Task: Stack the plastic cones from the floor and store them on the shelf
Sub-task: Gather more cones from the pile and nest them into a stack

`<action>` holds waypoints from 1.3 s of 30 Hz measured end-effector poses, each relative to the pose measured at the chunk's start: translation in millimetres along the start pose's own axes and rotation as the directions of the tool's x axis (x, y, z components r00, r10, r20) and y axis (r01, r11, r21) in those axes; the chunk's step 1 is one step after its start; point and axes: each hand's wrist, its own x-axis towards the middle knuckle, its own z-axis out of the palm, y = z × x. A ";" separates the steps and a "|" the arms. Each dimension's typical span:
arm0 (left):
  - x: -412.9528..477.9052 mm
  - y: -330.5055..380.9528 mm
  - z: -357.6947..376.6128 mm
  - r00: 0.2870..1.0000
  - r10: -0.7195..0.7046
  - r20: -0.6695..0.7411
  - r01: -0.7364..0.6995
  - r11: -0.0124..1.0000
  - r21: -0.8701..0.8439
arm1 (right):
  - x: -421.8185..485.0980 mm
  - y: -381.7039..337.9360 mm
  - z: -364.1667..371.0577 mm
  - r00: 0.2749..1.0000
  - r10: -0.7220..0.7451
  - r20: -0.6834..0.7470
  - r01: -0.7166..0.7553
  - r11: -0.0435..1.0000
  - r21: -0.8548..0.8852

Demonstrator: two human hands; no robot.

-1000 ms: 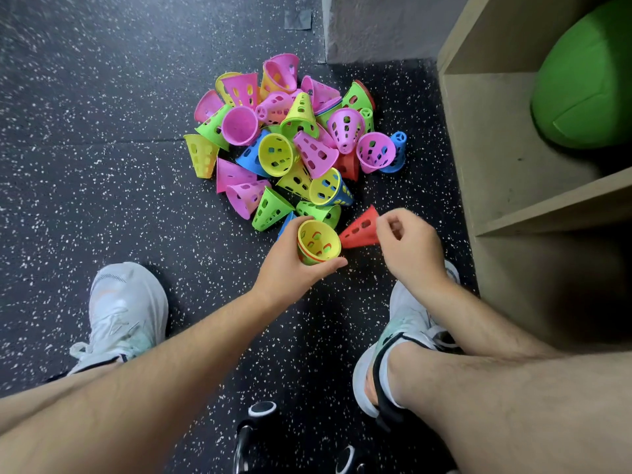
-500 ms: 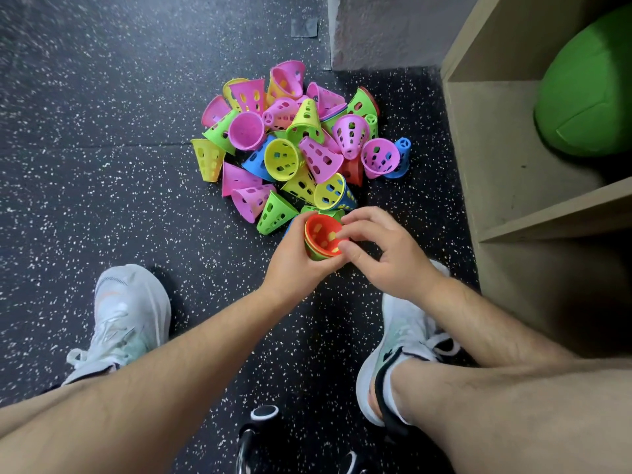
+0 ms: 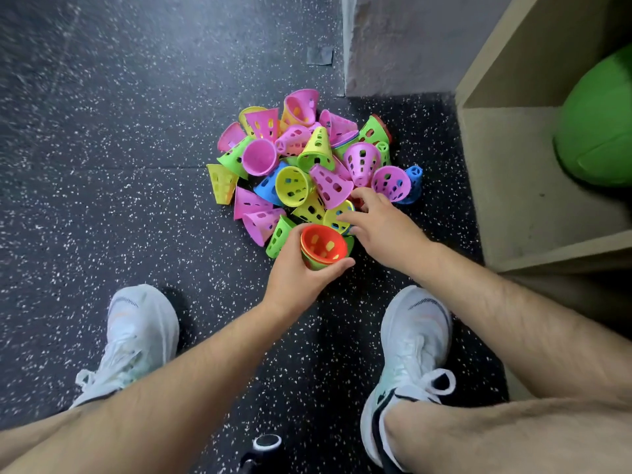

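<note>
Single head-worn wide-angle view, steeply down and forward, close over the cone pile on the floor.

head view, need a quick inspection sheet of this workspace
surface: dark speckled rubber floor, dry as far as can be seen
job's things: pile of plastic cones loose on the floor, pink, yellow, green and blue; nested stack with a red cone on top
clutter: grey patch on the floor; black-and-white object at the bottom edge, cannot tell what
grippers: left hand grips the stack; right hand spread over the pile's near edge, holding nothing
cables: nothing seen
surroundings: wooden shelf to the right, holding a green ball; grey wall; white shoes
</note>
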 end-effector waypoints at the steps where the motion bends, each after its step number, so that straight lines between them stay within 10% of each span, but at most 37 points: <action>1: 1.3 -0.3 -1.0 1.000 -0.007 -0.007 0.007 1.000 -0.004 | 2.6 -0.3 2.5 1.000 -0.002 0.017 0.003 0.999 -0.036; 26: 23.9 7.4 10.8 0.998 0.048 0.039 -0.046 0.998 -0.031 | -24.2 -14.4 -37.2 0.883 0.171 -0.438 -0.008 0.936 0.351; 39: -2.9 3.7 -10.8 1.000 0.022 -0.016 -0.025 0.990 -0.142 | -40.4 -39.1 -11.1 0.994 0.058 -0.093 -0.009 0.888 0.459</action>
